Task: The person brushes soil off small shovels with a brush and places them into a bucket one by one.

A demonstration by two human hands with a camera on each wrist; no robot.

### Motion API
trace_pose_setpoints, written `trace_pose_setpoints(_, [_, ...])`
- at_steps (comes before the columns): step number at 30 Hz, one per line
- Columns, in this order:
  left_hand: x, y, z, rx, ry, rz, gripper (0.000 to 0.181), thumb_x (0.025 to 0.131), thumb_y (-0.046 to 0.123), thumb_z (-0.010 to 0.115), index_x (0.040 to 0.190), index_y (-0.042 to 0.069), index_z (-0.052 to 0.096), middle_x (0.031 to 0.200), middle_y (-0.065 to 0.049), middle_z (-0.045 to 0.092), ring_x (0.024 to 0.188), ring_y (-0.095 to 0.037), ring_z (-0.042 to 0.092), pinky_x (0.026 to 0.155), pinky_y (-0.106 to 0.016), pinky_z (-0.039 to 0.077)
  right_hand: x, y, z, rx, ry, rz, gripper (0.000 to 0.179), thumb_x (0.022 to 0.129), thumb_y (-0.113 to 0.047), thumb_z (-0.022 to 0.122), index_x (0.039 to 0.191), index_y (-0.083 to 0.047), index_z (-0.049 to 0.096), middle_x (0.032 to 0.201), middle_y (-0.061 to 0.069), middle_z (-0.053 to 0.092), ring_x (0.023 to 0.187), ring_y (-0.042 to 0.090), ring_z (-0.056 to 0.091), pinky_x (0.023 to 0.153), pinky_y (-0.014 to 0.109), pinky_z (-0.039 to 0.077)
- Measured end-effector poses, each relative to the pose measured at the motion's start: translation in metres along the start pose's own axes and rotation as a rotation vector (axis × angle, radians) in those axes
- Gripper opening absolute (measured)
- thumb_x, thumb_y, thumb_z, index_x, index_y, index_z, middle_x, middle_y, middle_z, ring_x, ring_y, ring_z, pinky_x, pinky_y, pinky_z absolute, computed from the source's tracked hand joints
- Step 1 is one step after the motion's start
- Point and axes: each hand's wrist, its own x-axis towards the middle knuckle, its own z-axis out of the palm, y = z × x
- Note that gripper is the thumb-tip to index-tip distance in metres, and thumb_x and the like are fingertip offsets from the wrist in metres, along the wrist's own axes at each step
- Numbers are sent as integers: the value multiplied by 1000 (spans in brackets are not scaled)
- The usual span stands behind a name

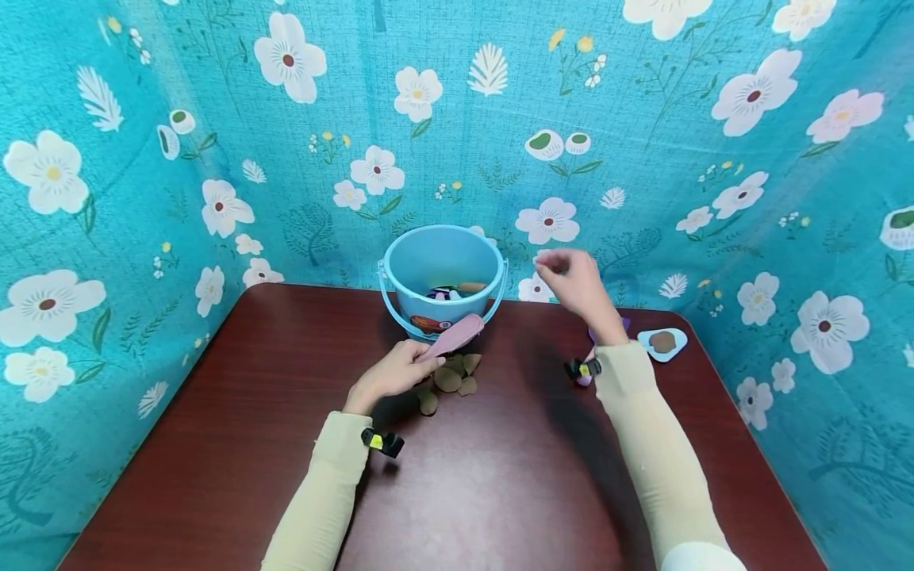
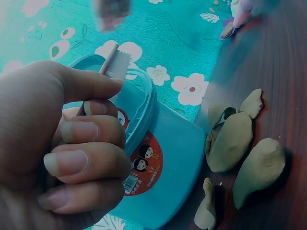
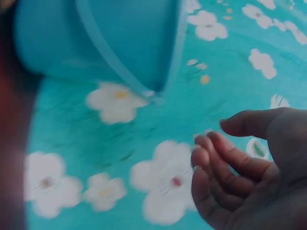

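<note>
My left hand (image 1: 400,369) grips a pink comb (image 1: 457,335) by its handle, in front of a light blue bucket (image 1: 417,305). Fine teeth of the comb (image 2: 117,63) show beyond the thumb in the left wrist view, with the fingers curled round the handle. To the right of the bucket, my right hand (image 1: 577,284) is raised in the air, its fingers loosely bent and holding nothing. The right wrist view shows a gap between thumb and fingertips of that hand (image 3: 249,177). Several small things, partly hidden, lie inside the bucket.
Several brownish, clay-like lumps (image 1: 448,379) lie before the bucket. At the right of the dark red table (image 1: 286,476) is a light blue piece with a brown disc (image 1: 662,342). Purple and pink things sit partly behind the right wrist. Flowered cloth (image 1: 457,119) surrounds the table.
</note>
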Motion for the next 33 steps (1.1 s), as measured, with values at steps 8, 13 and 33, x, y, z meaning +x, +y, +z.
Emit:
trace_pose_setpoints(8, [-1,0,0,3,-2,-7,41,104,26,57,75,-2,56,55,4,42,48,-11,39,50,-25,34,-65,73,25,-273,74,164,20,93,-15,68,91,4,65,85,19,65,83,38,62,74,52,49])
trace_pose_setpoints(13, [-1,-1,0,11,-7,0,41,104,27,58,72,2,54,55,4,41,48,-10,39,50,-26,34,-94,102,32,-354,-13,252,43,91,-16,70,55,-5,50,53,5,45,61,28,49,56,45,42])
trace_pose_setpoints(33, [-1,1,-1,8,3,20,40,105,26,57,73,2,55,56,4,44,49,-9,40,50,-26,36,-107,132,29,-316,-271,575,40,95,-23,53,105,16,55,108,37,59,97,47,60,89,59,48])
